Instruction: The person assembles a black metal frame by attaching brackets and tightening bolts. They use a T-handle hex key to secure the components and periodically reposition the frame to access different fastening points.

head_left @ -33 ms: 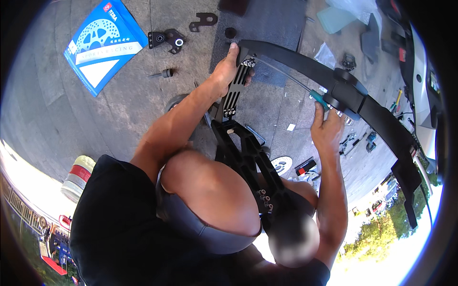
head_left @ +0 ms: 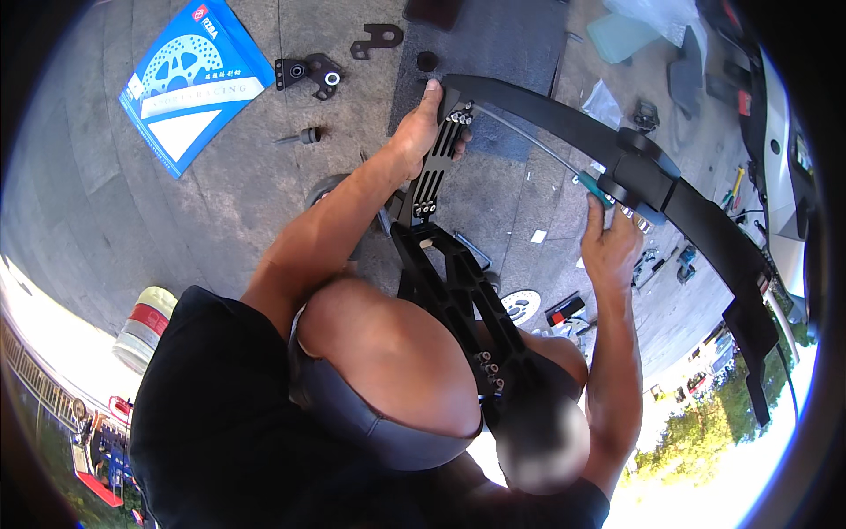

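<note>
My left hand (head_left: 416, 141) is wrapped round the upper end of a slotted black metal bracket (head_left: 432, 172), thumb up at its top corner. Silver bolts (head_left: 460, 115) sit in rows at both ends of the bracket. A long curved black fender (head_left: 564, 119) runs from the bracket's top toward the right. In my right hand (head_left: 611, 247) is a screwdriver (head_left: 592, 185) with a teal handle, held below the fender. Its long thin shaft reaches up left to the top bolts; the tip's exact seat is too small to tell. Below the bracket, a black forked frame (head_left: 458, 269) passes between my knees.
On the paving lie a blue brake-disc packet (head_left: 189, 84), black bracket plates (head_left: 308, 75), a small bolt-like part (head_left: 307, 135) and a brake disc (head_left: 522, 306). A dark mat (head_left: 493, 53) spreads at the far side. Scattered tools (head_left: 687, 262) and a white vehicle (head_left: 784, 203) are at right.
My right hand has shifted slightly right and down, with the teal handle turning a little with it. My left hand, the bracket and the fender stay where they were.
</note>
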{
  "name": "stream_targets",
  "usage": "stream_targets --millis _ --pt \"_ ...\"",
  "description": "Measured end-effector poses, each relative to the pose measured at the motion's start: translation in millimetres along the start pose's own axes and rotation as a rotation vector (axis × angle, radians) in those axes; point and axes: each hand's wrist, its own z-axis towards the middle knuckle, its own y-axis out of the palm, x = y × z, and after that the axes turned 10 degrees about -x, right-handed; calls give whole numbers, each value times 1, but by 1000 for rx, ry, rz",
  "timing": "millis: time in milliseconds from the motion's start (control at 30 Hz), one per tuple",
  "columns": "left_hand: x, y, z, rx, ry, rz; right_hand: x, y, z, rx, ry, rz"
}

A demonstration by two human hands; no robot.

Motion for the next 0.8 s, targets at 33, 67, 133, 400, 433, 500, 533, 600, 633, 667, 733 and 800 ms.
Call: stream_targets --millis 33,67,133,400,433,500,533,600,633,667,733,800 --pt "-1 -1 1 -19 1 -20 8 -8 -4 56 -55 10" --pt "-1 -2 1 -33 5 -17 14 -14 -10 6 -53 31" --pt "-4 -5 2 -37 6 -21 22 -30 -22 -88 -8 67" --pt "-4 -5 2 -35 1 28 24 -44 -32 -514 14 489" --pt "-3 -5 1 -31 0 35 22 -38 -29 -485 -60 512" --pt "-3 -4 1 -28 2 48 17 -18 -19 -400 -151 541" --pt "-3 -4 1 -36 -8 40 14 -7 -14 -368 -136 485" --pt "-3 -3 1 -55 -13 26 6 15 -4 -330 -49 428" --pt "-2 -4 1 -62 -13 21 2 25 2 -290 -138 398" --pt "-3 -4 0 -51 4 40 -3 32 7 -282 -173 397" --pt "-2 -3 0 -38 6 21 -15 45 17 -201 -204 406" --pt "-1 -3 0 -40 12 30 -22 52 30 -221 -219 450"
